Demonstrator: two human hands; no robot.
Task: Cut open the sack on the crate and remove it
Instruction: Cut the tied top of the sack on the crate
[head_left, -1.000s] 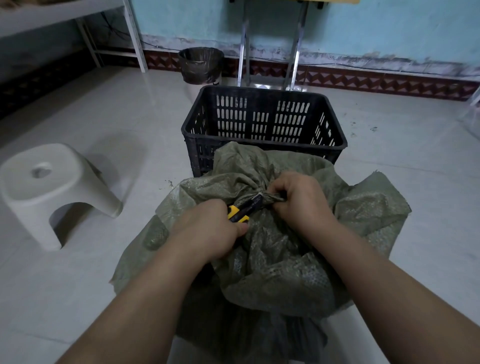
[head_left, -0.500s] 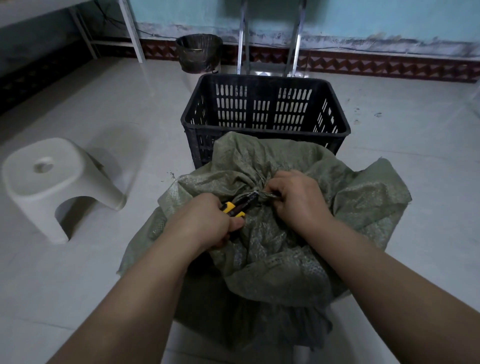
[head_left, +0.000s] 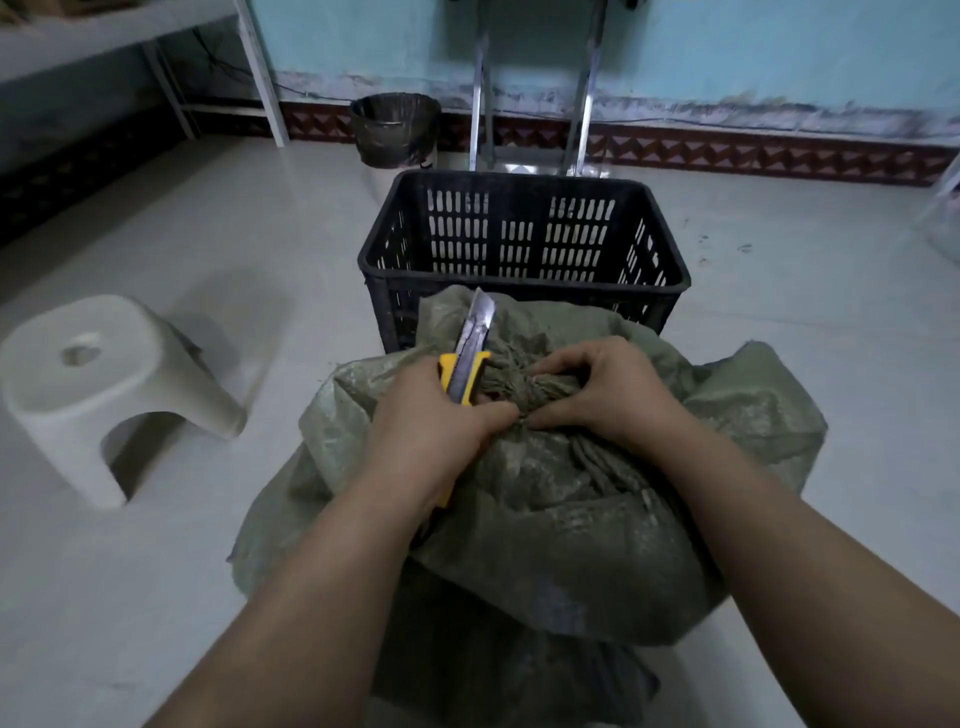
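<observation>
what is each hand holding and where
The left hand grips the utility knife by its yellow handle; right hand pinches the sack at its bunched neck.

- What is the sack (head_left: 545, 519) like?
- Green, woven, all crumpled. Its neck (head_left: 524, 384) is bunched up tight on top.
- And the crate (head_left: 519, 283)?
- Black, with slots, standing upright just behind the sack.
- The knife (head_left: 470, 353)?
- Yellow, blade out, beside the neck.
</observation>
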